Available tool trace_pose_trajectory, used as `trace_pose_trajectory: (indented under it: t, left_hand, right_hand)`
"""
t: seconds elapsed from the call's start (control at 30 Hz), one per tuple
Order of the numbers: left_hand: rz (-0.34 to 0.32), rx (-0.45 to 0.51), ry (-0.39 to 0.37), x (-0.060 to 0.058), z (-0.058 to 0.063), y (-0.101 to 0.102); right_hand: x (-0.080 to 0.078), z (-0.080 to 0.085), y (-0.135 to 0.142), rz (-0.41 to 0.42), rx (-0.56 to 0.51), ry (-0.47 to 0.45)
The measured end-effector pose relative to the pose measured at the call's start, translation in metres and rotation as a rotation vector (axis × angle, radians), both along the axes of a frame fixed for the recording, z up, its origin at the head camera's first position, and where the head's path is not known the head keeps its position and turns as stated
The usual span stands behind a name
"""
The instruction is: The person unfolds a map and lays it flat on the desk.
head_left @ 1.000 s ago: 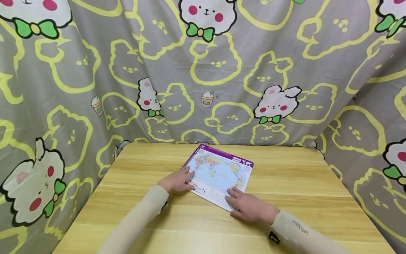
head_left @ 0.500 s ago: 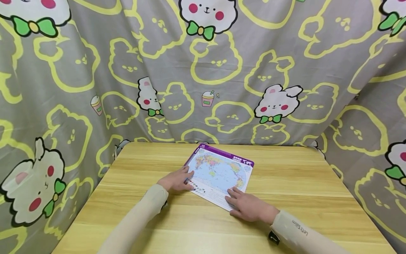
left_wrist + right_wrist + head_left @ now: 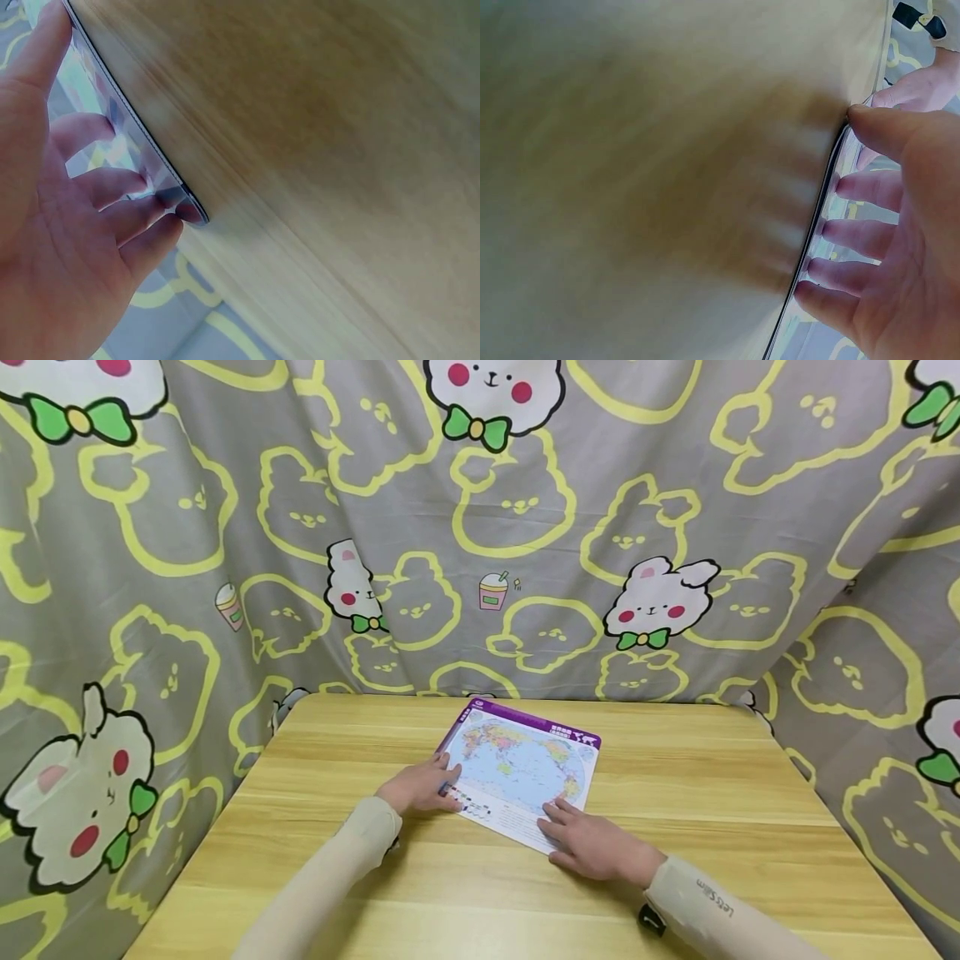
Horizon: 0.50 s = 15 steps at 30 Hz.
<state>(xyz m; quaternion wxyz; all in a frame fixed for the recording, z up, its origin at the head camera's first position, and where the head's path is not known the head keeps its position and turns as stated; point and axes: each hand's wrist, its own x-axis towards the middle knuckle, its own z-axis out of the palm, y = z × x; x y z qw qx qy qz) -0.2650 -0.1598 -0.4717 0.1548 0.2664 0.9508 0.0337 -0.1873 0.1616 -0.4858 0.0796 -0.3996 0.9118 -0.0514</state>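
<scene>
A thin world map sheet [image 3: 517, 768] with a purple top border lies tilted on the wooden table in the head view. My left hand [image 3: 422, 785] rests on its lower left side, fingers spread. On its lower right corner lies my right hand [image 3: 596, 843], fingers fairly straight. In the left wrist view, the left hand [image 3: 71, 202] touches the glossy map [image 3: 142, 142] with its fingertips, the thumb near the edge. The right wrist view has the right fingertips along the map's dark edge [image 3: 821, 202], with the right thumb [image 3: 881, 131] at the upper end.
The light wooden table [image 3: 712, 810] extends around the map on all sides. A grey curtain [image 3: 540, 527] with yellow outlines and white rabbit figures hangs behind and beside it. A dark strap [image 3: 651, 920] shows under the right wrist.
The head view has shifted slightly. The right hand and the map's lower right corner appear a little farther up; both hands stay on the map.
</scene>
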Motion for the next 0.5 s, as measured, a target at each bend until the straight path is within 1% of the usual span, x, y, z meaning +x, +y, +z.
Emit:
trace_pose_trajectory:
  t: [0.13, 0.4, 0.5]
  left_hand:
    - [0.005, -0.01, 0.003, 0.0008, 0.0, 0.0012]
    - [0.017, -0.002, -0.007, 0.0022, -0.0026, 0.0022]
    - [0.013, -0.016, -0.001, 0.0036, -0.0024, 0.0031]
  right_hand:
    - [-0.0001, -0.0003, 0.0005, 0.006, -0.016, 0.003]
    - [0.0003, -0.0007, 0.002, 0.012, -0.029, 0.023]
    - [0.0002, -0.0014, 0.003, 0.008, -0.041, 0.022]
